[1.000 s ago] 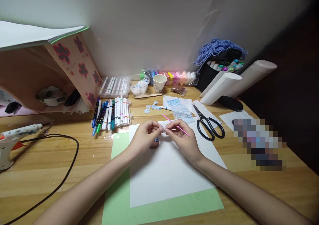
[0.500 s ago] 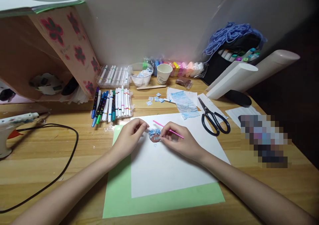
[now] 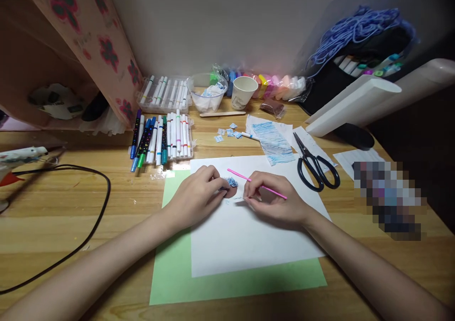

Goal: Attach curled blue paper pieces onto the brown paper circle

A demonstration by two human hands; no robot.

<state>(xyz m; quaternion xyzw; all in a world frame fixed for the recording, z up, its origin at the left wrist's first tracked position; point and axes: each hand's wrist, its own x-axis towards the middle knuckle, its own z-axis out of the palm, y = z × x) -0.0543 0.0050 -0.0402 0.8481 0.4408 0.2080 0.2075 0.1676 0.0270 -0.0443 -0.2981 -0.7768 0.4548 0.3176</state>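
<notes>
A small round brown piece (image 3: 232,192), its upper part covered in crumpled blue-and-white paper bits (image 3: 232,182), lies on the white sheet (image 3: 249,245). My left hand (image 3: 201,193) has its fingers closed at the left edge of this piece, hiding part of it. A thin pink stick (image 3: 256,184) runs through the fingers of my right hand (image 3: 273,197), which is closed around it. The thumb and forefinger of that hand are pinched together just right of the brown piece, apart from it. Small pale scraps lie on the sheet between the hands.
A green sheet (image 3: 234,288) lies beneath the white one. Scissors (image 3: 314,164), blue-coloured paper (image 3: 273,143), cut squares (image 3: 229,132) and several markers (image 3: 159,138) sit behind. Further back stand a paper cup (image 3: 244,93) and clear bowl (image 3: 206,98). A glue gun (image 3: 21,160) with black cord is left.
My right hand has moved right, away from the brown piece, with the pink stick still in it. My left hand now covers the piece's left side. The view has shifted.
</notes>
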